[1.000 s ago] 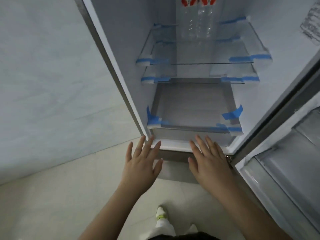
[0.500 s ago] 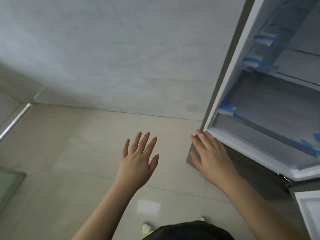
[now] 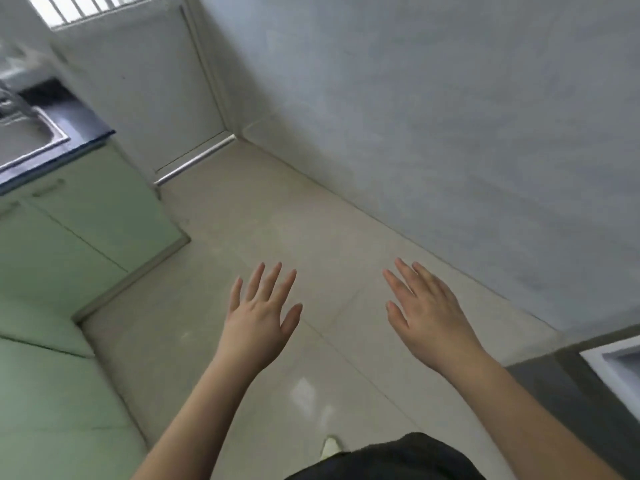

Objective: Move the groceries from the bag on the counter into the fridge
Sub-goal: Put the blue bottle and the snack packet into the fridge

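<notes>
Both hands hang palm-down over the floor (image 3: pixel 263 223) in the lower middle of the frame, empty and well apart from each other. The left hand (image 3: pixel 261 322) has its fingers spread and touches nothing. The right hand (image 3: pixel 427 315) is flat, its fingers apart and pointing toward the upper left, and it too holds nothing.

Only a corner of the fridge (image 3: pixel 613 367) shows, at the lower right edge: a white rim over a dark base. The bag and the groceries are out of sight.

At the upper left a dark counter (image 3: pixel 74 128) carries a steel sink (image 3: pixel 33 136); what more stands on it is blurred. Pale green cabinets (image 3: pixel 59 244) run below it down the left side. A grey wall (image 3: pixel 433 116) fills the upper right, and a door (image 3: pixel 149 81) stands in the corner at the top. A black garment (image 3: pixel 388 460) and a shoe tip (image 3: pixel 329 445) show at the bottom edge.
</notes>
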{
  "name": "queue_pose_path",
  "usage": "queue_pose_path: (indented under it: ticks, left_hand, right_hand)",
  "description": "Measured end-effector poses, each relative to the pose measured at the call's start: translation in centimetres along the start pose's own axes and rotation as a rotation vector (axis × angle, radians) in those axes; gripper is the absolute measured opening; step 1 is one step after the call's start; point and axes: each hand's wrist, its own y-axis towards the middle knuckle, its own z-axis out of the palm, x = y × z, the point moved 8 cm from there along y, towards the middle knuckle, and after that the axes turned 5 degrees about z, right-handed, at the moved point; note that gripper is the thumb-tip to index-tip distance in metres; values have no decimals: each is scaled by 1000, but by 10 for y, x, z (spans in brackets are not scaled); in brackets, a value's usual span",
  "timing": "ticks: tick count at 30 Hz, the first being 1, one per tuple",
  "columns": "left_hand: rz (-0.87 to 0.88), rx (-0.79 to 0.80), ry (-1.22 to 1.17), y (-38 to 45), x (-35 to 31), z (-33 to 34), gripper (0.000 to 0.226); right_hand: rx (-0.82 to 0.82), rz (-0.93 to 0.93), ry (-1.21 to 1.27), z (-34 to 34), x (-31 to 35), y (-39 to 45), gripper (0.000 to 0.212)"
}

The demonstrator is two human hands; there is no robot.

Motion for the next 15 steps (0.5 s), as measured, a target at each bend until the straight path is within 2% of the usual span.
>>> queue_pose_path:
  ticks: [7, 15]
  left_hand:
    - [-226, -9, -28, -30, 58, -2, 74]
    - [-498, -36, -4, -51, 97, -10, 76]
  right_hand:
    - [68, -228, -49, 18, 68, 49, 63]
    - [109, -498, -37, 18, 131, 115, 75]
